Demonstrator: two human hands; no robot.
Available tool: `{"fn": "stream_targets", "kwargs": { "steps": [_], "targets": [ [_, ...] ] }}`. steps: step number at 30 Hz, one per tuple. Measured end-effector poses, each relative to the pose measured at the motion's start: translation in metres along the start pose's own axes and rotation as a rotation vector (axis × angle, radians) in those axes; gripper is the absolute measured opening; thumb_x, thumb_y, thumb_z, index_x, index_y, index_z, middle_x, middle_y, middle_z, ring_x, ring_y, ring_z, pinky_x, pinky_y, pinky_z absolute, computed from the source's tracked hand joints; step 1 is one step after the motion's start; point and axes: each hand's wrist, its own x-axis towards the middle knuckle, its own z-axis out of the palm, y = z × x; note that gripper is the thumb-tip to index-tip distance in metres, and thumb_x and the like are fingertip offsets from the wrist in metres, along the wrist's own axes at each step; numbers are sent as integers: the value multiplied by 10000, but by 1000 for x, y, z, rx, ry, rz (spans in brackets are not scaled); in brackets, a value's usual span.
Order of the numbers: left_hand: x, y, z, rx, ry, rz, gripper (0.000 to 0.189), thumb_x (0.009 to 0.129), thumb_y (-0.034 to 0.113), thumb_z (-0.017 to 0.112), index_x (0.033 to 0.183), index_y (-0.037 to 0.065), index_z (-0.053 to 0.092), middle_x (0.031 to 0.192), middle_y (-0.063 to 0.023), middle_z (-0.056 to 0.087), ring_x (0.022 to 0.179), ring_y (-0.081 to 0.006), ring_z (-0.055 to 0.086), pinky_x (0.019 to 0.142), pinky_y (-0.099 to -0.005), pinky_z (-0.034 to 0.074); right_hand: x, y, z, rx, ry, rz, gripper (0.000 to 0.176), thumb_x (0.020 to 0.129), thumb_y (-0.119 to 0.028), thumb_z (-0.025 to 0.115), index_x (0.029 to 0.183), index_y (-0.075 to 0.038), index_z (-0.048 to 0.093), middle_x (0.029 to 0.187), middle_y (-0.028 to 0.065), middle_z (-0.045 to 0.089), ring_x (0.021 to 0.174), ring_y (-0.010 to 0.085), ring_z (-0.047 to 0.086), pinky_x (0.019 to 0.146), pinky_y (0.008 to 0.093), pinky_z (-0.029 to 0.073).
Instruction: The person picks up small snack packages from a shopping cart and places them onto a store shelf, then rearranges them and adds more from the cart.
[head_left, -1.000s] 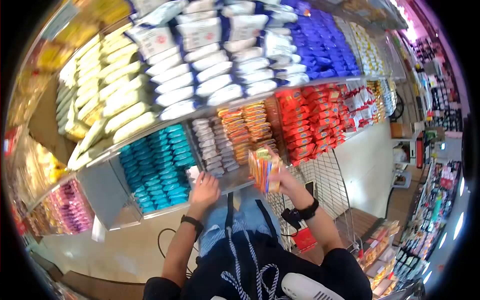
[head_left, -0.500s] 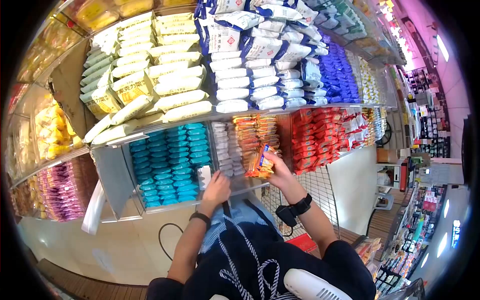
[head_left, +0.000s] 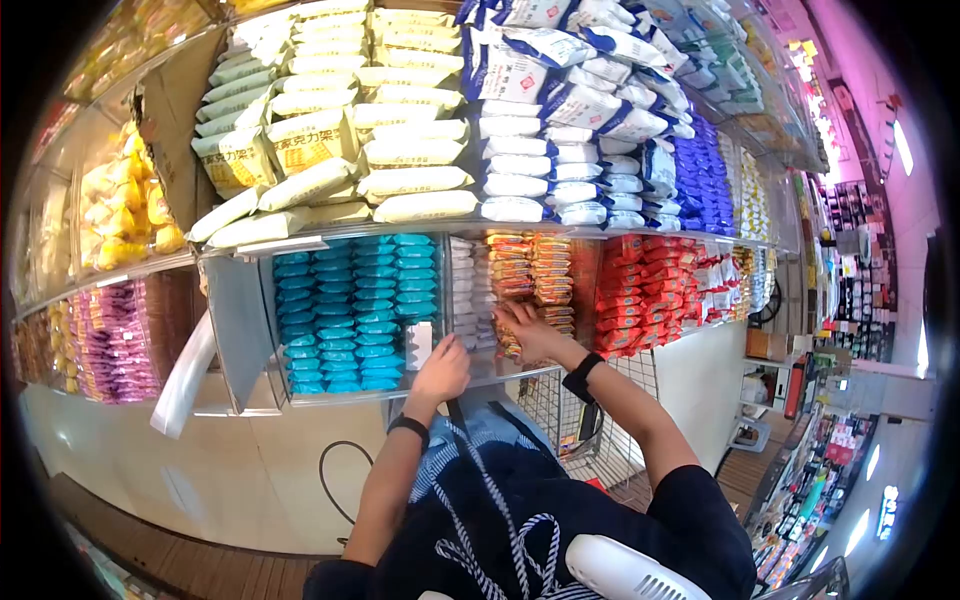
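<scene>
My right hand (head_left: 528, 335) is down in the front of a bin, its fingers curled over small orange snack packets (head_left: 508, 346). Behind it, more orange packets (head_left: 551, 270) stand in neat columns. My left hand (head_left: 443, 372) is closed at the front edge of the shelf, beside a white card (head_left: 418, 345); whatever its fingers grip is hidden. Pale grey-white packets (head_left: 464, 285) fill the narrow row between the hands. Left of them lie stacked teal packets (head_left: 375, 330).
Red packets (head_left: 640, 300) fill the bin on the right. Cream packets (head_left: 420, 180) and white-and-blue packets (head_left: 515, 165) are piled on the upper shelf. A wire shopping cart (head_left: 625, 440) stands below my right arm. A grey panel (head_left: 240, 330) juts out at left.
My right hand has lowered the orange packets from above the shelf front into the bin. My left hand stays near the white card. The whole view has shifted slightly.
</scene>
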Motion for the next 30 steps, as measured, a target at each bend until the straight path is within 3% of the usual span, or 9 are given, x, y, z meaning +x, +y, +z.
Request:
{"fn": "stream_targets", "kwargs": {
  "steps": [2, 5, 8, 11, 15, 18, 21, 27, 30],
  "targets": [
    [-1, 2, -3, 17, -7, 1, 341, 724, 295, 552, 902, 9, 603, 986, -108, 577, 1107, -247, 439, 1047, -412, 218, 7, 11, 7, -60, 7, -24, 1102, 477, -216, 736, 1396, -175, 130, 1379, 182, 193, 1237, 418, 216, 989, 515, 256],
    [-1, 3, -6, 22, -28, -7, 353, 726, 302, 550, 914, 8, 601, 991, -108, 576, 1117, -245, 434, 1046, -405, 220, 12, 18, 4, -111, -112, -5, 919, 662, -340, 672, 1398, -205, 139, 1397, 165, 193, 1251, 402, 218, 976, 577, 211],
    [0, 2, -4, 12, -21, -21, 345, 731, 300, 541, 909, 10, 599, 991, -107, 576, 1120, -244, 433, 1044, -400, 226, 18, 17, 11, -263, -82, 11, 904, 656, -300, 688, 1393, -222, 170, 1411, 144, 188, 1274, 375, 207, 977, 606, 178],
    [1, 2, -5, 9, -14, -26, 325, 735, 295, 529, 888, 16, 598, 984, -103, 578, 1113, -241, 436, 1040, -398, 233, 13, 16, 20, -347, 127, -82, 884, 646, -267, 701, 1384, -226, 216, 1424, 132, 185, 1306, 353, 171, 997, 598, 153],
    [1, 3, -5, 30, -13, -25, 309, 734, 290, 523, 874, 24, 597, 974, -95, 581, 1099, -233, 444, 1037, -397, 241, 13, 28, 24, -474, 242, -170, 847, 626, -322, 708, 1354, -180, 299, 1437, 117, 182, 1334, 323, 121, 1032, 565, 111],
    [2, 3, -3, 35, -7, -24, 307, 735, 291, 522, 874, 29, 599, 972, -88, 581, 1096, -227, 446, 1037, -397, 241, 21, 39, 34, -497, 263, -180, 843, 637, -396, 689, 1351, -171, 303, 1446, 118, 155, 1340, 312, 106, 1039, 556, 109],
    [2, 4, -6, 19, -65, -35, 314, 751, 292, 521, 907, 33, 606, 987, -75, 589, 1074, -215, 461, 1041, -391, 238, 25, 42, 34, -464, 68, -117, 850, 667, -506, 633, 1364, -174, 276, 1456, 113, 119, 1346, 303, 76, 1048, 552, 63],
    [2, 6, -3, 10, -71, -46, 308, 755, 283, 525, 917, 34, 605, 966, -77, 587, 1076, -226, 463, 1041, -396, 239, 26, 51, 41, -511, 108, -145, 902, 679, -649, 530, 1387, -187, 214, 1463, 96, 83, 1347, 291, 44, 1049, 545, -15],
    [3, 3, -4, 17, -77, -50, 307, 742, 283, 529, 903, 31, 601, 967, -82, 578, 1087, -228, 455, 1038, -400, 239, 19, 49, 44, -436, 202, -85, 961, 668, -621, 554, 1371, -61, 216, 1444, 141, 138, 1339, 305, 93, 1072, 493, 26]
  ]
}}
